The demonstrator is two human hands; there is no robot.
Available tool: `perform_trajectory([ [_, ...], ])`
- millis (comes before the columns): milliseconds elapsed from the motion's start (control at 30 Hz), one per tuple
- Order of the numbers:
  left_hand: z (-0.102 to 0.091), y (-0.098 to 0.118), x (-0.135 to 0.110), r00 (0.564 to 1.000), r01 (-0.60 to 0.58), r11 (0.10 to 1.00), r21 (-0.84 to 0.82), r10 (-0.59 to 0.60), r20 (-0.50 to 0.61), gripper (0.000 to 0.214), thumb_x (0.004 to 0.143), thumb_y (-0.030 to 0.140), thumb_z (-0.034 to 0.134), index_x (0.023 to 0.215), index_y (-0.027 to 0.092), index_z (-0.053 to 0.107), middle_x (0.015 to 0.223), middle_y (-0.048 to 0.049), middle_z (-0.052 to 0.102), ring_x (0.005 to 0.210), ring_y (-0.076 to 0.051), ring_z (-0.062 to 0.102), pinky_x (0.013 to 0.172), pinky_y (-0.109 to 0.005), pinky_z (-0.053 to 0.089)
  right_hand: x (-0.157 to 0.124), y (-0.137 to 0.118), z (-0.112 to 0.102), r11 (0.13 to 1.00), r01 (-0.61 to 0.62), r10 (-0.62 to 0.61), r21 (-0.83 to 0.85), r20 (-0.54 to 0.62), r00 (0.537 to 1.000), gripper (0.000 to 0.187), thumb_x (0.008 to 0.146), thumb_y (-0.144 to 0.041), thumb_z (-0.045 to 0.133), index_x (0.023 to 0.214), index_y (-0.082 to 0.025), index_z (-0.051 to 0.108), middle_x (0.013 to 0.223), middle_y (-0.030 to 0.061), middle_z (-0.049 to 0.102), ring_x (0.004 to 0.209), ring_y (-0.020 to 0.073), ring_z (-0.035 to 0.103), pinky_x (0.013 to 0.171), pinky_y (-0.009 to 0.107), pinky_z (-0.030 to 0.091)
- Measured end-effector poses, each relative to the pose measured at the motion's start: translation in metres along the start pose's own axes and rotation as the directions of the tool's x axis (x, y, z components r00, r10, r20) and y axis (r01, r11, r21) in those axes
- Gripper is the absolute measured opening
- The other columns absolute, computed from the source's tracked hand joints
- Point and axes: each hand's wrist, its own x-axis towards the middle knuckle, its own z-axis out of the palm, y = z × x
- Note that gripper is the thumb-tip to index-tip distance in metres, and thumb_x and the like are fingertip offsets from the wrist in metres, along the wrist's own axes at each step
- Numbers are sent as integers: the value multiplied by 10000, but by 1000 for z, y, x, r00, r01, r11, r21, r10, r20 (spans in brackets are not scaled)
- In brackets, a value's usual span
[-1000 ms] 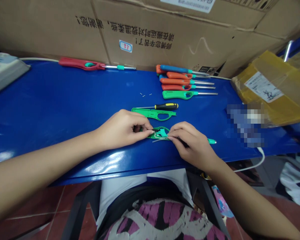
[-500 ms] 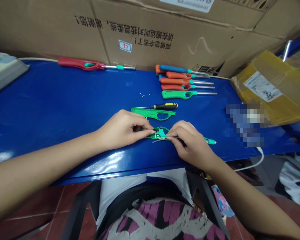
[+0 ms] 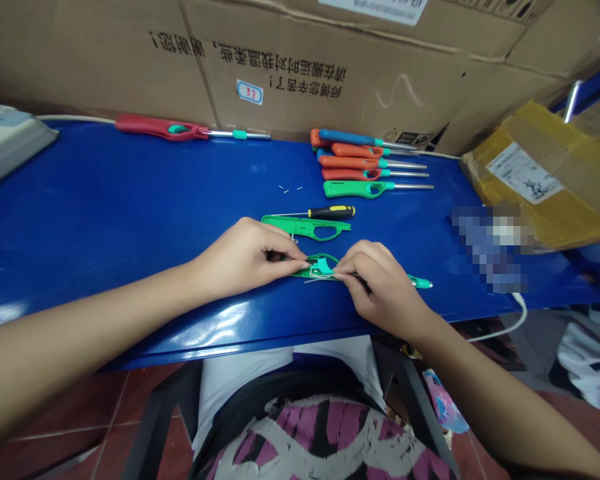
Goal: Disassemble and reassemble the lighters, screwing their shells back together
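An opened green gas lighter [image 3: 322,267] lies near the table's front edge, its teal trigger and thin wires exposed. My left hand [image 3: 253,261] pinches its left end between thumb and index finger; the fingertips partly cover that end. With thumb and forefinger closed, my right hand [image 3: 380,280] grips the lighter's parts just right of the trigger and hides the middle of the body. The teal-collared nozzle tip [image 3: 421,283] shows beyond that hand. Behind lies the detached green half shell [image 3: 310,228], with a black and yellow screwdriver [image 3: 331,213] along its far side.
Several small screws [image 3: 287,191] lie behind the screwdriver. Several assembled lighters [image 3: 355,189] are lined up at the back right, and a red lighter [image 3: 157,127] lies at the back left. A large cardboard box [image 3: 280,60] walls the far side; a yellow-taped parcel [image 3: 545,180] stands right.
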Motion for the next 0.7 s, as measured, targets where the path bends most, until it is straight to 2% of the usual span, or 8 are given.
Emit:
perform_trajectory([
  [200,0,-1,1,1000,0,1000,-4,0,-23,67,885,213,753,868,182,810,800,-9,789,691,-116,722,631,-200,515,1,1,2,995,-56,58,85,-16,998,117,991,-144,555,910,-215,597,904,47,692,876,201,635,794,375,460],
  [367,1,-2,0,999,8,1000,-2,-8,-34,60,878,219,763,878,182,811,805,-13,787,700,-119,722,643,-201,518,2,3,3,995,-22,24,98,-15,1000,107,995,-143,552,966,-209,632,961,60,725,895,208,643,812,391,494],
  [567,2,-4,-1,999,9,1000,2,-9,-44,87,894,251,749,889,197,816,810,-18,790,701,-131,727,656,-218,536,2,1,3,994,-17,24,109,-67,997,107,993,-140,555,955,-205,631,930,67,699,888,196,636,798,356,531],
  [700,1,-4,-1,999,-11,1000,2,11,-43,95,898,242,745,927,191,819,858,-34,799,752,-144,739,702,-229,556,3,1,4,993,-14,21,121,-52,998,107,986,-130,564,948,-200,636,922,64,704,871,193,628,805,360,532],
])
